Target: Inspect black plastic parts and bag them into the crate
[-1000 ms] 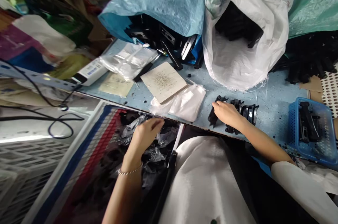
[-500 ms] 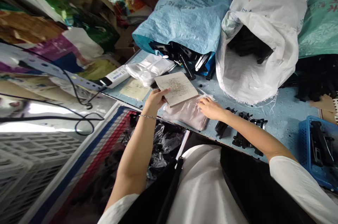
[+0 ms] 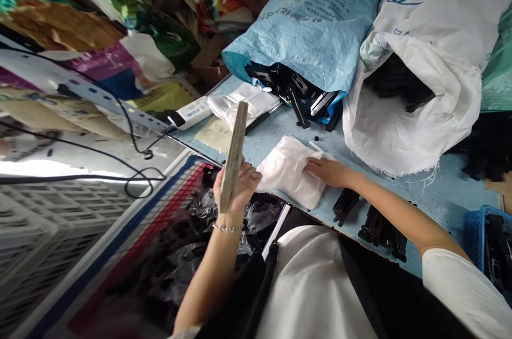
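Observation:
My left hand [image 3: 245, 182] grips a flat square board [image 3: 233, 160], now stood on edge so that its thin side faces me. Just right of it, a stack of clear plastic bags [image 3: 286, 171] lies on the blue table near the front edge. My right hand [image 3: 330, 172] is at the stack's right side, its fingers closed on the film; the fingertips are partly hidden by the plastic. Several black plastic parts [image 3: 382, 232] lie in a row on the table, below my right forearm.
Behind are a blue woven sack [image 3: 304, 24] and a white woven sack [image 3: 412, 136], both holding black parts. A blue basket [image 3: 474, 235] stands at the right. Below the table's left edge, a bin holds bagged black parts [image 3: 180, 259]. Cables [image 3: 138, 174] hang at the left.
The board has been lifted off the plastic bags and tipped from nearly flat to on edge, towards the left. My right hand stays at the bags, and the view has shifted slightly.

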`<state>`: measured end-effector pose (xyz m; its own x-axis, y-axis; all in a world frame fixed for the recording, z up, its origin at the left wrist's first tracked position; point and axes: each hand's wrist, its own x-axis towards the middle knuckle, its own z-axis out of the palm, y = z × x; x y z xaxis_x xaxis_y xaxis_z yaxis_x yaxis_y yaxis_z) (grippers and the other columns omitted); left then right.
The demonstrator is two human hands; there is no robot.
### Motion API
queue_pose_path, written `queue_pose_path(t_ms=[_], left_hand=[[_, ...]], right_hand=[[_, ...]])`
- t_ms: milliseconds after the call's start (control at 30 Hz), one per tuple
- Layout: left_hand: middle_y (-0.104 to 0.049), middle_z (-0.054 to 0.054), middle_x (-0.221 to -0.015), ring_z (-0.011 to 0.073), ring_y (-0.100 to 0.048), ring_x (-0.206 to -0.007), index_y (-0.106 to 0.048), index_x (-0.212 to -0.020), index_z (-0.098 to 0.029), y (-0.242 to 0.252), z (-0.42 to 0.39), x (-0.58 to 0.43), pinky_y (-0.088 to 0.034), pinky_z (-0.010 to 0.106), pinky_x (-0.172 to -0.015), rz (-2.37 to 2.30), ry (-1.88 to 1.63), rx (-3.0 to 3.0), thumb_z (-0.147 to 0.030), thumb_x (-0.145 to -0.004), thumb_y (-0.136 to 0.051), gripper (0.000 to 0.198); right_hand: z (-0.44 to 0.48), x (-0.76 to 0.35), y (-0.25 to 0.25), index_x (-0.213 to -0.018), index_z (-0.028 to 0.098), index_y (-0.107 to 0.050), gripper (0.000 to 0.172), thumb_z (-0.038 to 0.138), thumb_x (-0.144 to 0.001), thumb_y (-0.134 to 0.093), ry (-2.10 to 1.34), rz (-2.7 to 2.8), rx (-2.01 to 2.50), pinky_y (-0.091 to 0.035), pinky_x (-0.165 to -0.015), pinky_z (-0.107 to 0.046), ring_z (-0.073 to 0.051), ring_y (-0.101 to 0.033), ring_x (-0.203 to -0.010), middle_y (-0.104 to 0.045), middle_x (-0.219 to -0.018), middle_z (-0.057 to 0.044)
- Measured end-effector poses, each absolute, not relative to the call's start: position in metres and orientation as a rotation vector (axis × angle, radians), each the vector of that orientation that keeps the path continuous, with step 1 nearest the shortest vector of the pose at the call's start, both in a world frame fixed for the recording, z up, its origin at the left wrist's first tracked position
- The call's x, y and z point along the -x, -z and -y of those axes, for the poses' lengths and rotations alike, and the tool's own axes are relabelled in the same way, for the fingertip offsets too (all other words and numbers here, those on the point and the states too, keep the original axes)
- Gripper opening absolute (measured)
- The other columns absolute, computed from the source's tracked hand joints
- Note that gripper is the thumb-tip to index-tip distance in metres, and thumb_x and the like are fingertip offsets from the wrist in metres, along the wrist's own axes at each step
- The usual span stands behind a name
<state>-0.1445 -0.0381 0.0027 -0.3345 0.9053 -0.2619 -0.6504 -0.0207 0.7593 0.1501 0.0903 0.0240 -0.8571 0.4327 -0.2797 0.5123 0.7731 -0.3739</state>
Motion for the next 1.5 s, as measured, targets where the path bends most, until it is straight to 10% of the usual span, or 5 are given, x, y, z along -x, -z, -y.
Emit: queue_pose_path(t_ms=[233, 700, 900, 1200, 1500], left_hand=[[-0.020, -0.013, -0.053, 0.0045, -0.013, -0.044, -0.068, -0.090, -0.024, 0.016, 0.066, 0.108, -0.057, 0.035, -0.094, -0.843, -1.743, -0.201, -0.037, -0.100, -0.058, 0.019], [-0.052, -0.008, -0.057, 0.0075, -0.049, -0.051, -0.070, -0.099, -0.021, 0.006, 0.057, 0.118, -0.043, 0.057, -0.117, -0.594, -1.789, 0.073, -0.034, -0.100, -0.052, 0.022], [-0.073, 0.002, -0.078, 0.0223, -0.073, -0.086, -0.070, -0.103, -0.021, 0.003, 0.025, 0.125, -0.032, 0.069, -0.121, -0.581, -1.686, -0.021, -0.038, -0.094, -0.058, 0.023], [-0.076, 0.012, -0.123, 0.0367, -0.062, -0.131, -0.064, -0.124, -0.019, 0.006, -0.005, 0.124, -0.028, 0.073, -0.122, -0.641, -1.534, -0.040, -0.033, -0.089, -0.058, 0.039], [-0.075, 0.014, -0.122, 0.0394, -0.064, -0.127, -0.061, -0.131, -0.020, 0.006, -0.022, 0.133, -0.039, 0.076, -0.113, -0.695, -1.498, 0.003, -0.024, -0.089, -0.059, 0.043]], right_hand=[[-0.102, -0.128, -0.047, -0.125, 0.021, -0.067, 0.042, 0.005, -0.096, -0.043, 0.657, -2.835, -0.969, -0.051, -0.085, -0.031, -0.021, -0.064, -0.105, -0.063, -0.134, -0.009], [-0.143, -0.046, -0.036, -0.128, 0.019, -0.059, 0.032, 0.020, -0.098, -0.048, 0.856, -2.650, -1.450, -0.049, -0.089, -0.036, -0.025, -0.064, -0.105, -0.064, -0.128, -0.011], [-0.121, -0.096, -0.055, -0.112, 0.017, -0.068, 0.021, 0.019, -0.093, -0.060, 0.596, -2.989, -0.753, -0.043, -0.083, -0.034, -0.024, -0.059, -0.101, -0.066, -0.116, -0.011], [-0.096, -0.122, -0.023, -0.094, 0.016, -0.070, 0.026, 0.013, -0.103, -0.046, -0.032, -3.117, -0.473, -0.036, -0.073, -0.036, -0.023, -0.056, -0.089, -0.070, -0.095, -0.010], [-0.094, -0.187, -0.022, -0.096, 0.018, -0.071, 0.017, 0.015, -0.098, -0.055, 0.095, -3.187, -0.352, -0.037, -0.073, -0.033, -0.020, -0.056, -0.087, -0.071, -0.099, -0.007]])
